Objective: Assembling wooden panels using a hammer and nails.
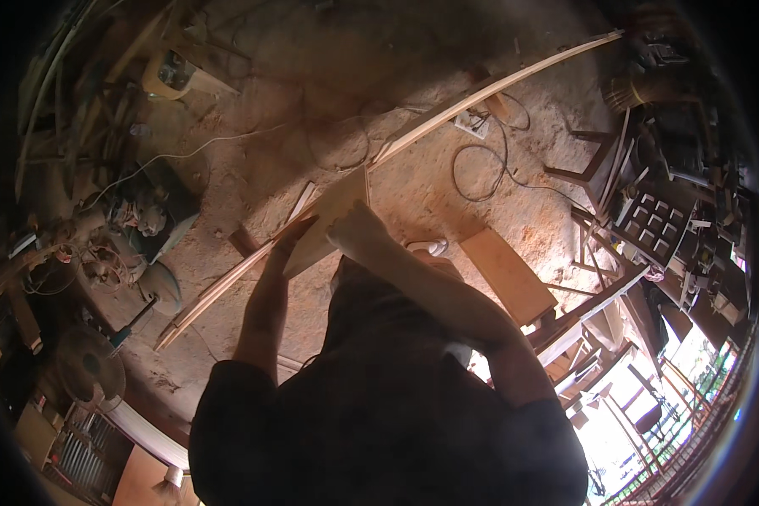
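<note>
A long pale wooden strip [502, 80] runs diagonally from lower left to upper right, with a flat light-brown panel [346, 190] lying along it in front of me. My left hand [293, 233] is closed at the panel's left part, by the strip; whether it grips the panel, the strip or both is hard to tell. My right hand [356, 226] rests on the panel's face with curled fingers; what, if anything, is in them is hidden.
A brown board [506, 278] lies to the right on the dusty floor [422, 194]. Cables loop around a white power strip [471, 124]. Machinery [148, 215] and a fan [88, 371] crowd the left; wooden frames and stacked items [649, 232] line the right.
</note>
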{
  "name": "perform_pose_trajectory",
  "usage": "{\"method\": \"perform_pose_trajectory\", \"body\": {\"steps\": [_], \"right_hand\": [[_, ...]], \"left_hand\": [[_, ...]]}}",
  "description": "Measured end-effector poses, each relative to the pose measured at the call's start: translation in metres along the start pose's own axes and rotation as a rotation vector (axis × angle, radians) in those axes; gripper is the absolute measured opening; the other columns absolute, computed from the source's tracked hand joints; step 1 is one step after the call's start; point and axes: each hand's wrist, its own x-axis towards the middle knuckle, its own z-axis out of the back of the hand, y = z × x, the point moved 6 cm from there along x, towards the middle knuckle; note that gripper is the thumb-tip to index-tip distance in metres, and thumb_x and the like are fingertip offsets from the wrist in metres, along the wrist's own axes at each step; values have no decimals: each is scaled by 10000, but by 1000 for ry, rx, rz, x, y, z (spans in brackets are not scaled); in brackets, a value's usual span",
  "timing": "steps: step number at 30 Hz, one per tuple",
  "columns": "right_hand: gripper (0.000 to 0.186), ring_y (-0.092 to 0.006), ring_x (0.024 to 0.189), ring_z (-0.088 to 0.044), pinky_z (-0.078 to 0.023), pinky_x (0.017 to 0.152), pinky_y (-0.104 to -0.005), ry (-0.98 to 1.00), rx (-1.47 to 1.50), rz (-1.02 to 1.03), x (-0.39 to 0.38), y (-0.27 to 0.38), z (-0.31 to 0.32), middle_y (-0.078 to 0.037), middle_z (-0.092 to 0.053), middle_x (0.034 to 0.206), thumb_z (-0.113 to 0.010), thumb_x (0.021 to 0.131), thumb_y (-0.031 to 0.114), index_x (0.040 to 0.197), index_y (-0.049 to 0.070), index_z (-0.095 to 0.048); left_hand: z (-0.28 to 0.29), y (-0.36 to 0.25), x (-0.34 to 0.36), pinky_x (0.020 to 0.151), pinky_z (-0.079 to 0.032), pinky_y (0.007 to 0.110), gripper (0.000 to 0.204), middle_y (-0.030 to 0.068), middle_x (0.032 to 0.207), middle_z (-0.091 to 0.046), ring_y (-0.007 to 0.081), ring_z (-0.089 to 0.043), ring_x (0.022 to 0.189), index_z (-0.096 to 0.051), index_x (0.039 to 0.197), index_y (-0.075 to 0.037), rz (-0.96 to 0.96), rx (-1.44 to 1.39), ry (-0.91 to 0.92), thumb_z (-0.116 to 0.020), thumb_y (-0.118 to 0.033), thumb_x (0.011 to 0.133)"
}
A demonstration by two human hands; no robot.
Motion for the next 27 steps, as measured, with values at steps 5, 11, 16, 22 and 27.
{"method": "perform_pose_trajectory", "body": {"steps": [5, 11, 16, 22, 27], "right_hand": [[104, -192, 898, -687, -463, 896, -374, -50, 15, -93, 13, -16, 6, 7, -714, 800, -661, 811, 189, 789, 219, -758], [92, -199, 957, -677, -476, 944, -370, 106, -10, -65, 20, -28, 6, -14, -717, 878, -672, 801, 176, 817, 186, -761], [95, -224, 969, -672, -479, 935, -382, 205, -50, -100, 38, -32, -1, -22, -710, 871, -653, 816, 163, 845, 163, -743], [115, -279, 886, -690, -494, 891, -424, -9, 262, -317, 58, -94, -9, -89, -712, 851, -621, 831, 168, 853, 147, -733], [136, -301, 898, -690, -492, 886, -446, 101, 82, -217, 71, -127, -10, -142, -709, 873, -624, 836, 190, 864, 105, -726]], "left_hand": [[-25, 6, 15, 804, -570, 313, 463, 117, 1124, -703, 193, -685, 936, -595, 1328, -46, 69, -172, -35, -624, -358, 987], [-45, -2, 1, 778, -583, 320, 423, 119, 1092, -707, 198, -694, 915, -601, 1295, -31, -2, -180, -203, -592, -337, 1003], [-21, -6, 23, 764, -587, 318, 417, 120, 1077, -710, 199, -698, 890, -608, 1267, -10, 37, -247, -146, -585, -333, 1004], [34, 11, 104, 723, -580, 301, 268, 90, 988, -717, 173, -694, 807, -652, 1173, -14, 134, -215, -82, -571, -211, 1010], [67, 40, 169, 760, -581, 334, 319, 110, 1041, -715, 201, -695, 889, -650, 1168, 14, 175, -325, -171, -630, -234, 968]]}}
